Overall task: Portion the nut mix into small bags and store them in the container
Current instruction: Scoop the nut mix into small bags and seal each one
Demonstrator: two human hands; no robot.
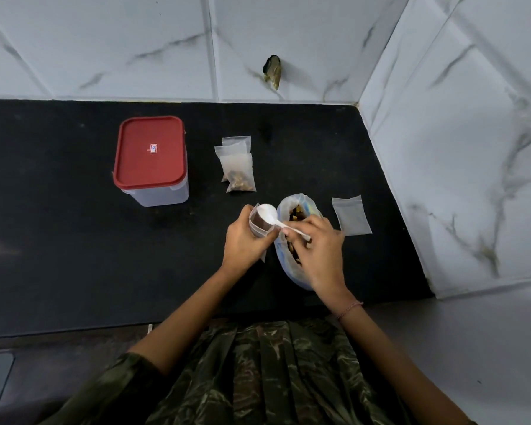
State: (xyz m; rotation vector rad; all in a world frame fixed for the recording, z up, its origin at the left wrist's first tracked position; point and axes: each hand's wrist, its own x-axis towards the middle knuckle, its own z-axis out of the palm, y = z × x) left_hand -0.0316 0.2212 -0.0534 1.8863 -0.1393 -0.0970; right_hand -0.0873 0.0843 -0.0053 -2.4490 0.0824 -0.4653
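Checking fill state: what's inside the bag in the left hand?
Spoon bowl sits at the bag mouth, dark contents below it. Left hand covers the rest; fill level hidden.

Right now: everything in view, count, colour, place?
container: 1, clear, red lid on, counter back left
filled small bags: at least 2, clear, overlapping, right of container
empty small bag: 1, clear, flat, counter right
nut mix bag: 1, clear, open, centre
spoon: 1, white, over held small bag
held small bag: 1, clear, in left hand
counter: 1, black, below tiled wall
wall tiles: several, white marbled, behind and right
left hand: 1, grips held small bag
right hand: 1, fingers pinch spoon handle
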